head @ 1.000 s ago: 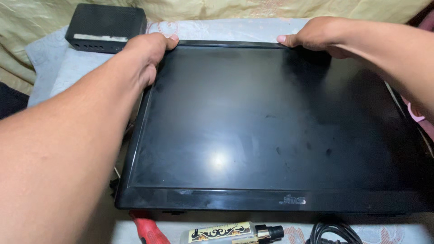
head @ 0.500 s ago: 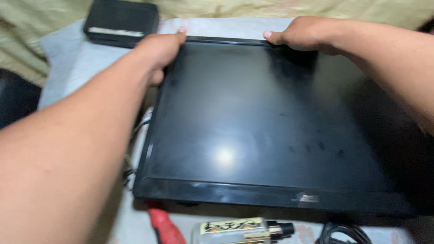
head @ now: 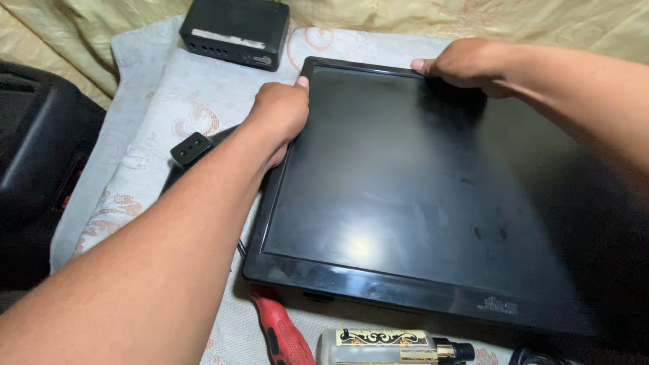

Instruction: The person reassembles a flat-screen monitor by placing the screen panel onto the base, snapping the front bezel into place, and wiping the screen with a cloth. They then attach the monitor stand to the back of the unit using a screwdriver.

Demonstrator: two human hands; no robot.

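Left hand (head: 278, 113): fingers are grasping the monitor's left edge near its top corner
Monitor (head: 433, 196): black flat screen is lying face up on a patterned cloth (head: 182, 101); a red-handled tool (head: 284, 334) is poking out beneath its near edge
Right hand (head: 466, 64): fingers are gripping the monitor's far top edge
Black box (head: 236, 30): is sitting just beyond the monitor's top left corner

We see a flat black monitor (head: 433, 196) lying screen-up, filling the centre and right of the frame on a patterned cloth, its glossy glass dusty and reflecting light.
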